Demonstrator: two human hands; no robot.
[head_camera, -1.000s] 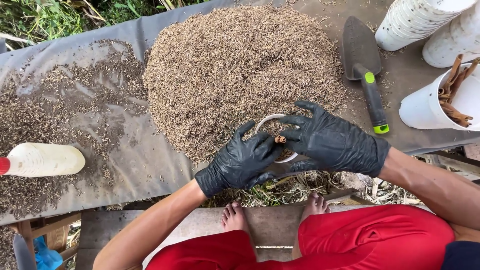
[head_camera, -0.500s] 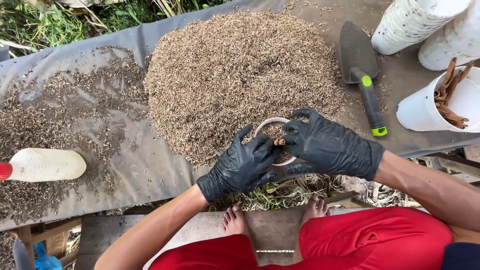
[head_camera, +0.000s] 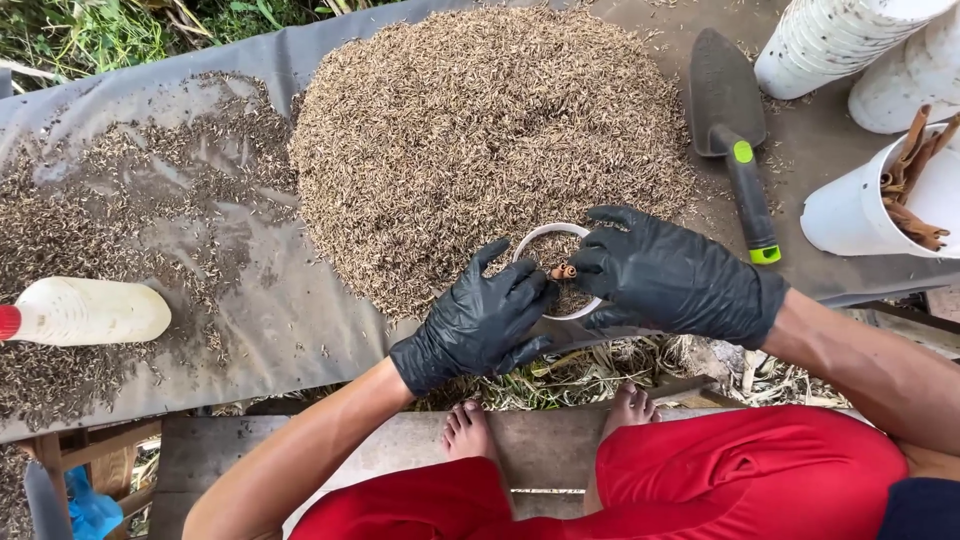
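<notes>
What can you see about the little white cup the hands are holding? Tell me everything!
The little white cup is round and looks like thin plastic. It stands upright at the near edge of the big husk pile, on the grey sheet. It is filled nearly to the rim with brown husks. A short brown stick pokes up inside. The left hand and right hand, both in black gloves, wrap around its sides.

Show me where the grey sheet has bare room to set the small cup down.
Barest patch: grey sheet between the husk pile and the white bottle, with only thin scatter. A smaller strip lies right of the trowel. It is crowded by the white buckets and around both hands.
</notes>
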